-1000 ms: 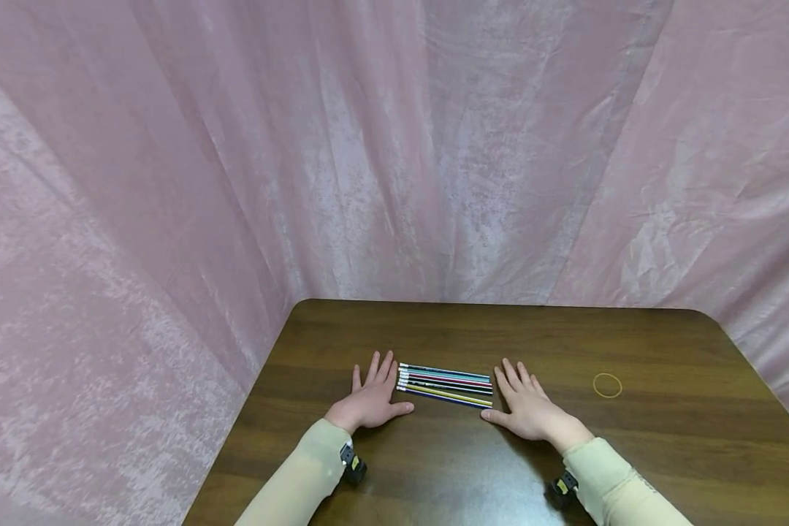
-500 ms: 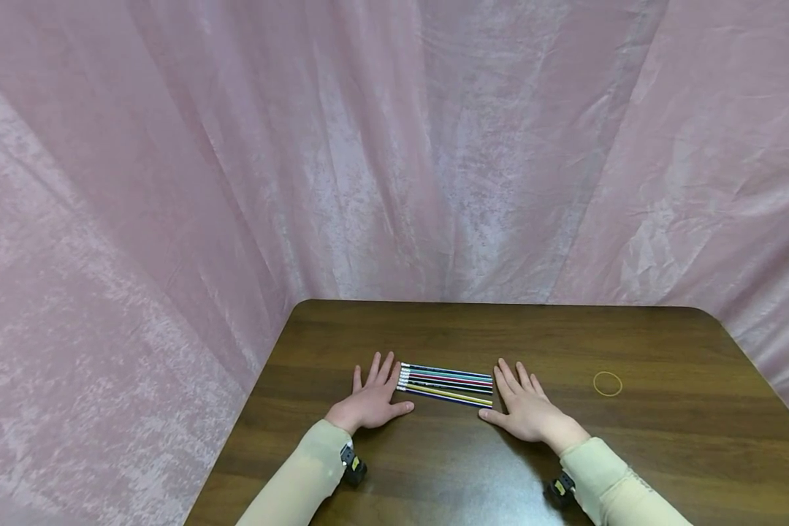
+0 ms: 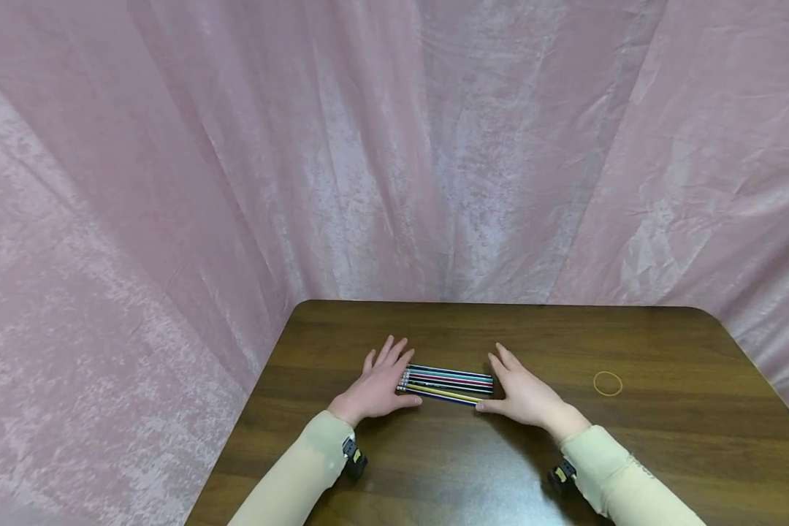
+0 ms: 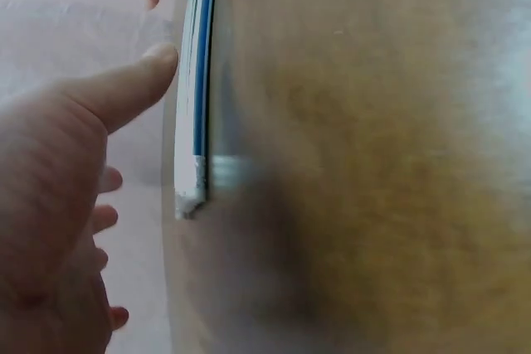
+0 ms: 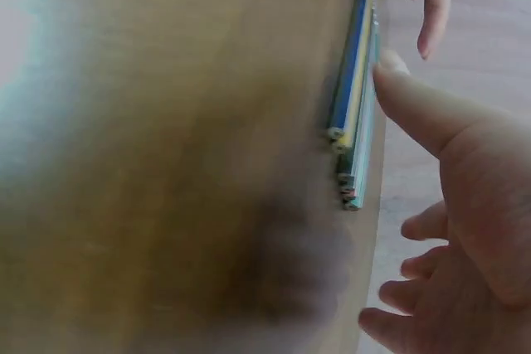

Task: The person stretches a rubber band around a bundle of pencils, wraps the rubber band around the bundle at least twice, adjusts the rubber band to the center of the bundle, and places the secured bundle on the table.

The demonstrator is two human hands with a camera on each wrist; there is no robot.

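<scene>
Several pencils (image 3: pixel 443 378) in blue, yellow, black, red and teal lie side by side on the wooden table, their white eraser ends to the left. My left hand (image 3: pixel 376 387) hovers over those eraser ends with fingers spread and thumb near the front pencil. At the opposite end, my right hand (image 3: pixel 526 394) has its thumb reaching over the tips of the yellow and blue pencils, fingers extended. In the left wrist view the thumb (image 4: pixel 137 89) is beside the blue pencil (image 4: pixel 202 80). The right wrist view shows the cut ends of the pencils (image 5: pixel 353 113) beside the thumb.
A yellow rubber band (image 3: pixel 608 383) lies on the table (image 3: pixel 664 424) to the right of my right hand. Pink velvet curtain (image 3: pixel 381 183) hangs behind the table's far edge and on its left. Each sleeve carries a small black wrist camera (image 3: pixel 355 462).
Both hands have lifted from lying flat on the table and moved inward over the pencil ends, fingers tilting up. The pencils and rubber band stay in place.
</scene>
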